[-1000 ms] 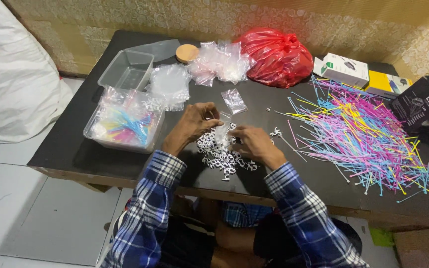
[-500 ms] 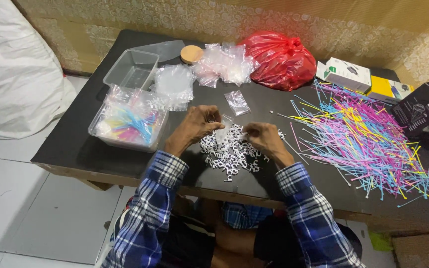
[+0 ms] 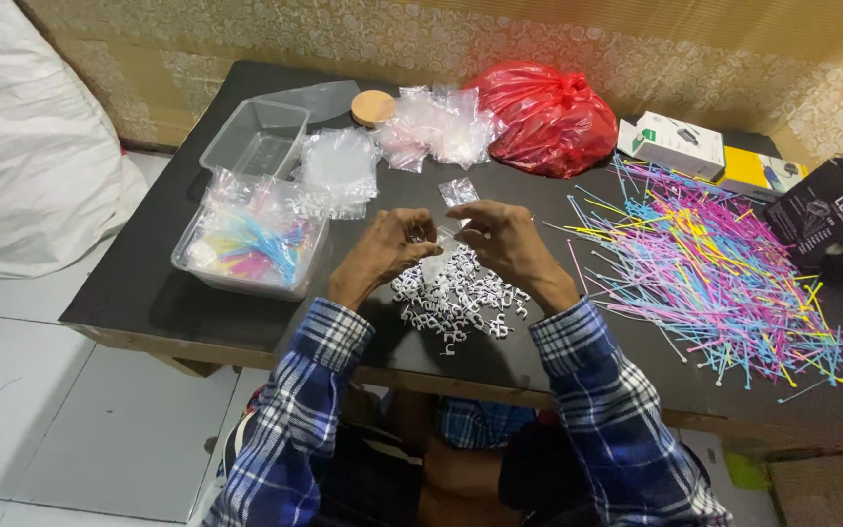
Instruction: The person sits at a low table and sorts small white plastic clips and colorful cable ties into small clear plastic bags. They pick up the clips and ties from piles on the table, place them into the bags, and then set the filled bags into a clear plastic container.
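My left hand (image 3: 387, 252) and my right hand (image 3: 500, 239) meet above a heap of small white plastic clips (image 3: 456, 298) on a black table (image 3: 139, 283). The fingers of both hands pinch together on something small and white between them; it is too small to identify. A little clear plastic bag (image 3: 459, 190) lies just beyond the hands. Blue plaid sleeves cover both forearms.
A spread of coloured thin sticks (image 3: 724, 263) covers the right side. At left, a clear tub (image 3: 251, 244) holds bagged coloured sticks, with an empty tub (image 3: 256, 137) behind. Clear bags (image 3: 436, 132), a red bag (image 3: 543, 117), a wooden lid (image 3: 374, 105) and boxes (image 3: 675, 141) line the far edge.
Both hands have lifted from the clip heap and come together slightly farther from me, fingertips now touching. The camera view has shifted a little.
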